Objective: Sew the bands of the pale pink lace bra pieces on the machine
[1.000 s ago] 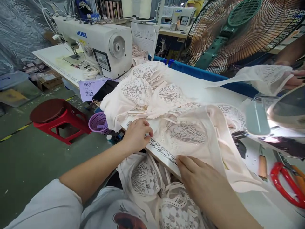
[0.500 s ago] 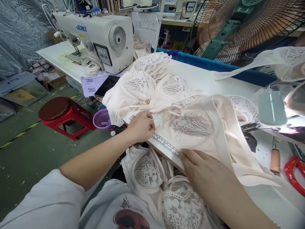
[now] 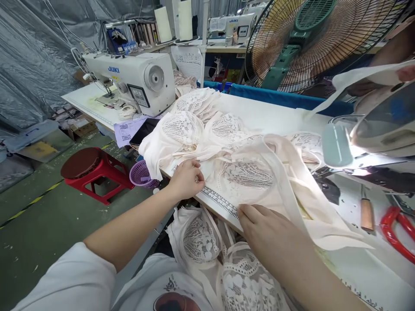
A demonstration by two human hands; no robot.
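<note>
A cream lace bra [image 3: 249, 175] lies spread on the white table, its front edge beside a printed ruler strip [image 3: 220, 201]. With fingers curled into a pinch, my left hand [image 3: 187, 179] grips the left end of that edge. My right hand [image 3: 264, 226] is closed on the fabric further right, fingers together at the ruler; its fingertips are partly hidden. Behind my left hand more lace bras [image 3: 184, 127] are piled. Another lace bra [image 3: 201, 237] hangs over my lap, below the table edge.
A white sewing machine [image 3: 129, 82] stands at the back left, a large fan [image 3: 282, 65] behind the table. To the right are a lit machine part [image 3: 337, 144], a wooden-handled tool [image 3: 367, 214] and red-handled scissors [image 3: 397, 226]. Another person's hand [image 3: 407, 73] shows at the right edge.
The view has tilted up and shifted slightly right. Both hands keep their places on the bra's edge. At the far right, the other person's hand and pale strip have moved.
</note>
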